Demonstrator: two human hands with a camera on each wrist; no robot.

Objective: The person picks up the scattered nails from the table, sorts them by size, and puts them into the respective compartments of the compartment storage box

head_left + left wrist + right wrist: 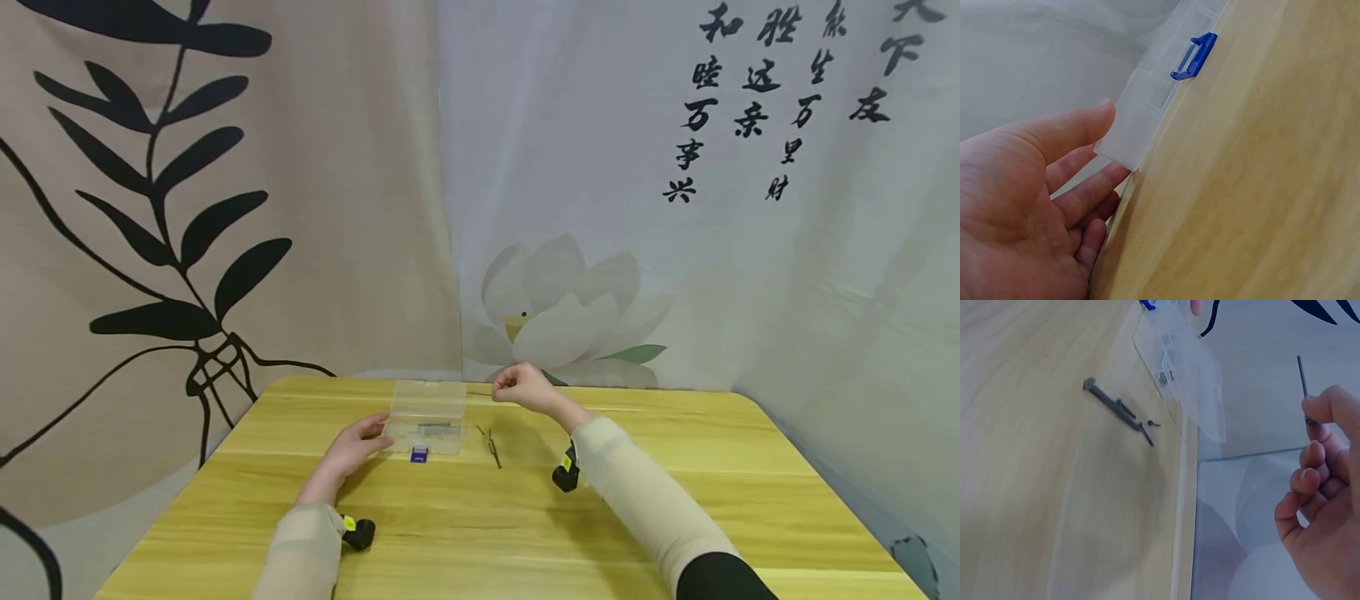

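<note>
A clear plastic compartment box [424, 442] with a blue latch [1196, 57] lies with its lid [429, 398] raised. My left hand [357, 443] holds its left end, thumb against the wall and fingertips at the lower corner [1116, 150]. Several small metal pieces [438, 425] lie inside the box. Above the table at the back, my right hand [528, 388] pinches a long thin screw [1302, 378] between thumb and forefinger; its shaft points left in the head view, towards the lid. Right of the box lie a long thick bolt [1109, 402] and several smaller screws [1146, 433].
The wooden table [465, 533] ends at its back edge just behind the box. Cloth backdrops [360, 208] hang behind it, printed with leaves, a lotus and writing. Black cameras [566, 471] sit at both wrists.
</note>
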